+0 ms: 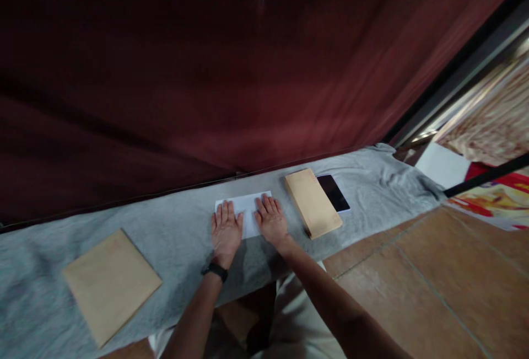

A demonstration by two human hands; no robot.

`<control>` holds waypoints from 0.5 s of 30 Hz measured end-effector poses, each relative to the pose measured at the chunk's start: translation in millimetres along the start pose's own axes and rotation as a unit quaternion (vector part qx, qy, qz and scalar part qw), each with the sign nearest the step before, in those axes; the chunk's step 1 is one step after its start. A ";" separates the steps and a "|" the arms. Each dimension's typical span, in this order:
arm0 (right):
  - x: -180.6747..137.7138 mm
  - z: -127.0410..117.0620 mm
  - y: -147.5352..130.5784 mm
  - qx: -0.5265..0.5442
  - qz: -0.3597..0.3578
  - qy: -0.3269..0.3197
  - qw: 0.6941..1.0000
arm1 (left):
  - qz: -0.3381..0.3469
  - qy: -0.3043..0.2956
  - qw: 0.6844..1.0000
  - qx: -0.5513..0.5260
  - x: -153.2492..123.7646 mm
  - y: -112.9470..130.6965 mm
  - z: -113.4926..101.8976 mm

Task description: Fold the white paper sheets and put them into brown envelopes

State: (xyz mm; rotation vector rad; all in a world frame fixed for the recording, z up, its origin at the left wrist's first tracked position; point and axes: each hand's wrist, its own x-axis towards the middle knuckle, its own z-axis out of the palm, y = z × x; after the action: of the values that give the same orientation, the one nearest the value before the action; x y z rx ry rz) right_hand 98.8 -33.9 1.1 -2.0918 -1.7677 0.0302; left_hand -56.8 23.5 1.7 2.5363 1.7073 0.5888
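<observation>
A white sheet of paper (249, 216) lies on the grey cloth in front of me, partly covered by both hands. My left hand (227, 230) rests flat on its left end, fingers stretched out, a dark band on the wrist. Flat on the right end is my right hand (271, 220), its fingers also extended. Neither hand grips anything. Just right of my right hand sits a stack of brown envelopes (313, 202). Farther left, apart from my left hand, lies a brown envelope or a pile of them (112, 287); how many I cannot tell.
A tablet or phone with a dark screen (333, 192) lies beside the envelope stack. The grey cloth (182, 221) covers a long narrow surface. Behind it hangs a dark red curtain (231, 83). Brown floor tiles (417, 276) and a colourful printed sheet (496, 196) are at the right.
</observation>
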 end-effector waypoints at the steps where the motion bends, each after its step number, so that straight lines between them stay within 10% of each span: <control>1: 0.7 -1.0 4.6 -0.005 0.007 0.001 1.000 | -0.011 0.007 1.000 0.004 -1.7 -6.4 -1.7; 7: 4.4 -6.9 18.2 -0.030 0.039 0.010 0.999 | -0.034 0.013 0.999 0.020 -9.5 -21.2 -8.4; 15: 21.8 7.3 -37.2 0.004 -0.019 -0.009 1.000 | -0.038 0.020 0.999 0.006 -9.7 -18.7 -8.7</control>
State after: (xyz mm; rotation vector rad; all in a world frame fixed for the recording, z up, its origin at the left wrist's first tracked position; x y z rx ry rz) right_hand 66.1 -6.6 11.2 -2.0577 -1.8146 0.0471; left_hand -79.3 20.7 2.6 2.4708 1.8178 0.6290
